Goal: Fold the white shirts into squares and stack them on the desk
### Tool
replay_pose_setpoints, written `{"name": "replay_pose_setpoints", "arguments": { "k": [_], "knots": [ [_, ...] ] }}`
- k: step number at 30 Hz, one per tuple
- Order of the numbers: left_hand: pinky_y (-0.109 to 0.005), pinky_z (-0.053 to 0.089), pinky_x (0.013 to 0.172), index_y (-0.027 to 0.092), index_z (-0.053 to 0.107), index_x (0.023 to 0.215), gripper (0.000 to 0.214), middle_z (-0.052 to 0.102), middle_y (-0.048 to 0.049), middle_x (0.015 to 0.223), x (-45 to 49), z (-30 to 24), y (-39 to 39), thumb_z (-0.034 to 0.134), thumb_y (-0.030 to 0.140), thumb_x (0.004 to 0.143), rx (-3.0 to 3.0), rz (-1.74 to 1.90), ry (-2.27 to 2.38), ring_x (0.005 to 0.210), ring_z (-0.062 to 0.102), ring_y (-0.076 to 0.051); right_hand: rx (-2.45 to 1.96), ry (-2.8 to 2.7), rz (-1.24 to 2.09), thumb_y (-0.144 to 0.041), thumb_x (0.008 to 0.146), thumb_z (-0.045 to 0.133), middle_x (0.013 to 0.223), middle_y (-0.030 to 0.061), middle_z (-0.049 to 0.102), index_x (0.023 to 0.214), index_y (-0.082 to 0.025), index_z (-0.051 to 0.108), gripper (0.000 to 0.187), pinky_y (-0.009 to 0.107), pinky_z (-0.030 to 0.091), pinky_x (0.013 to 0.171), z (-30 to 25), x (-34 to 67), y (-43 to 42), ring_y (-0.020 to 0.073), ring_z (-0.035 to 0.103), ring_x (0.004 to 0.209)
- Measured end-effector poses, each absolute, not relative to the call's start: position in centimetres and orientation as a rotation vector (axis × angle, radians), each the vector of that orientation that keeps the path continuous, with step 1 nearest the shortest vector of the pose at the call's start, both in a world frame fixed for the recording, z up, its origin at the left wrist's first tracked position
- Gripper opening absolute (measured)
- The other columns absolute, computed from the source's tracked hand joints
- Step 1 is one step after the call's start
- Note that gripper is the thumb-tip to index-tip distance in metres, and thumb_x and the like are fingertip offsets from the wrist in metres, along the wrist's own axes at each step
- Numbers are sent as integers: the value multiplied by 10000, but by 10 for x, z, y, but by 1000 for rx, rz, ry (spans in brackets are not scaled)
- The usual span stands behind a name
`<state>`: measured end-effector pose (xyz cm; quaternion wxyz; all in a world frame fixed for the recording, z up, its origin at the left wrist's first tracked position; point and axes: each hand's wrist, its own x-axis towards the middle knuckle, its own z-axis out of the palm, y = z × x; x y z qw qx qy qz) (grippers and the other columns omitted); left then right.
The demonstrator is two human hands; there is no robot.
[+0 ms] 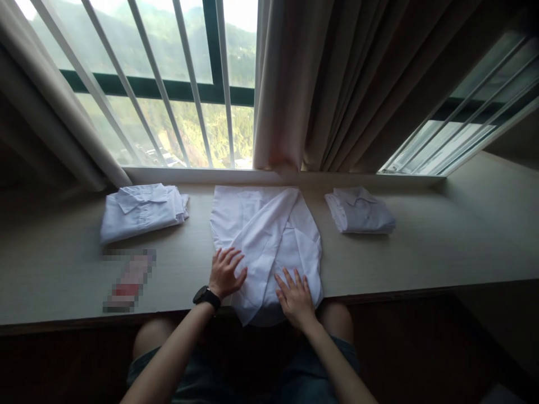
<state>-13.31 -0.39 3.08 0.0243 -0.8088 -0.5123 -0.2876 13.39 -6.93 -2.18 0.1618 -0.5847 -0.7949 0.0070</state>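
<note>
A white shirt [265, 230] lies partly folded on the table in front of me, one sleeve laid slantwise over it. Its lower end hangs over the table's front edge. My left hand [226, 273], with a black watch [206, 297] on the wrist, rests at the shirt's left side, fingers spread. My right hand [296, 297] lies flat on the lower right of the shirt, its fingers apart. Neither hand grips the cloth.
A folded white shirt [141, 213] lies on the left of the table [425, 241], and another folded shirt [361, 211] on the right. A pixelated object [129, 280] is at the front left. Behind are a barred window [168, 84] and curtains [337, 84].
</note>
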Motion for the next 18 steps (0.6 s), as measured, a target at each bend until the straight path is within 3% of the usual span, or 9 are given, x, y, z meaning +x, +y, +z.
{"name": "replay_pose_setpoints", "arguments": {
  "k": [3, 7, 13, 18],
  "knots": [
    [-527, 299, 1159, 226, 635, 1256, 463, 633, -82, 1317, -104, 35, -55, 644, 445, 849, -2694, -822, -1420, 1285, 503, -298, -1640, -2189, -23, -367, 1003, 422, 1522, 60, 466, 1414, -274, 555, 442, 502, 328, 1149, -14, 148, -66, 294, 331, 1453],
    [-524, 303, 1151, 232, 620, 1279, 413, 634, -71, 1328, -90, 22, -101, 614, 267, 868, -2649, -755, -1430, 1283, 514, -291, -1866, -1799, -160, -346, 971, 474, 1252, 160, 633, 1199, -144, 672, 364, 417, 418, 1047, -11, 182, -80, 276, 534, 1218],
    [-482, 373, 1101, 241, 677, 1147, 310, 711, -48, 1133, -105, 11, -115, 550, 119, 891, -2577, -789, -1429, 1117, 609, -234, -2051, -1634, 30, -409, 931, 532, 1002, 90, 664, 966, -187, 685, 272, 307, 448, 801, -17, 211, -105, 215, 614, 925],
    [-438, 434, 1044, 237, 691, 987, 234, 702, -52, 1018, -114, 18, -117, 501, 115, 924, -2570, -748, -1502, 1026, 625, -215, -2024, -1601, 181, -374, 922, 517, 935, 77, 656, 825, -196, 658, 247, 292, 432, 763, -14, 214, -104, 205, 620, 891]
  ]
}}
